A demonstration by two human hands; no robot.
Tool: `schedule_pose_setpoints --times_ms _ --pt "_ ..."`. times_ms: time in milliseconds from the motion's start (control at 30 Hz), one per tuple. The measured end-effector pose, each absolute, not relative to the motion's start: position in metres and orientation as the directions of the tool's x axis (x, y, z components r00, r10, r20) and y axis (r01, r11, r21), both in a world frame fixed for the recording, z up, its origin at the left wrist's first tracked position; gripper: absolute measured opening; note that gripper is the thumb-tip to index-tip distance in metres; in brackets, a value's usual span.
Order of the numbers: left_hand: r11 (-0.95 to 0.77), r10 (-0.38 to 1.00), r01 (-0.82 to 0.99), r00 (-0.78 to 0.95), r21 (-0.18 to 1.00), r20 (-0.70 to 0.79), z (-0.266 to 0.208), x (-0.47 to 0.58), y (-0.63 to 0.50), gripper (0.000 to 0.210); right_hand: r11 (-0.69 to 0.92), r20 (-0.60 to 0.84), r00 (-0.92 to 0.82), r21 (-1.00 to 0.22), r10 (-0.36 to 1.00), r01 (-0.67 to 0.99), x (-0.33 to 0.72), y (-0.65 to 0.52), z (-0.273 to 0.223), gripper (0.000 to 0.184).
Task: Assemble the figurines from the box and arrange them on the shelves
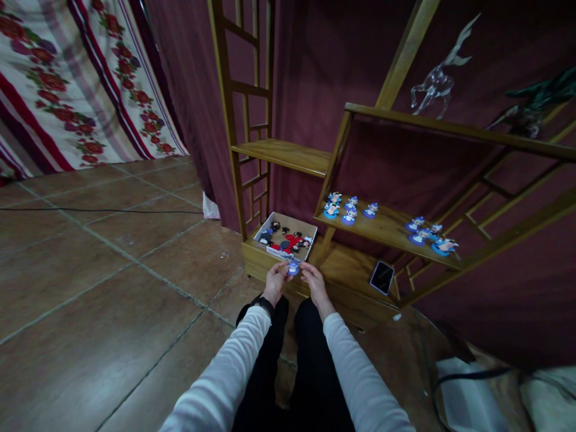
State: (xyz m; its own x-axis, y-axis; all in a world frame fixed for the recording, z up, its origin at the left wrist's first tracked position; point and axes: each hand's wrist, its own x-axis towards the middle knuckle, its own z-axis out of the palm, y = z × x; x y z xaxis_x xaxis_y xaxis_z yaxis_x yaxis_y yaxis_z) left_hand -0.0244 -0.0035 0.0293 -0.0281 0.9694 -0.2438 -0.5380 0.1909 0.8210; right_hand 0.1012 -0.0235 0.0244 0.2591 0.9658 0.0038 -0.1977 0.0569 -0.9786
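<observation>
Nearest the lens, 2 pale sleeves (pixel 225 372) over dark trousers (pixel 315 360); dark band (pixel 265 305) on the left wrist; left hand (pixel 275 281) pinches a small purple-and-white figurine (pixel 293 268) at its left edge, fingertips closed on it; right hand (pixel 314 279) has its fingers bent at the figurine's right edge, though whether they grip it or only sit just beside it I cannot tell; the figurine is between the 2 hands, in front of the near edge of an open box (pixel 293 223); box stands at the left end of the lower level of a wooden shelf unit (pixel 220 78) and contains a jumble of red and dark pieces (pixel 292 242), too small to identify singly; to the right, a dark-screened device (pixel 382 278) lies on the lower shelf (pixel 346 267); above it, the middle shelf (pixel 387 229) bears 9 small figures on round bases, in 2 groups: 5 in the left group (pixel 350 216), 4 in the right group (pixel 419 236); on the upper shelf (pixel 459 128), a clear deer-like ornament (pixel 434 87) and, farther right, a dark green ornament (pixel 540 96); behind the unit, a dark red curtain (pixel 306 60); at far left, flower-patterned cloth (pixel 49 78) above the tiled floor (pixel 99 240).
</observation>
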Motion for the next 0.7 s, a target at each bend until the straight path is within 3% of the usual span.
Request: schedule_pose_setpoints --times_ms 233,433,700 --pt "0.233 0.966 -0.483 0.018 0.844 -0.257 0.029 -0.021 -0.002 0.017 0.021 0.004 0.129 -0.991 0.992 -0.129 0.094 -0.017 0.019 0.031" --pt "0.350 0.937 -0.483 0.160 0.803 -0.312 0.032 -0.025 -0.002 0.014 -0.040 -0.077 0.211 -0.984 0.974 -0.173 0.096 -0.010 0.009 0.033" --pt "0.353 0.935 -0.483 0.168 0.802 -0.311 0.032 -0.024 -0.001 0.018 -0.067 -0.125 0.226 -0.966 0.966 -0.250 0.097 -0.010 0.009 0.034"
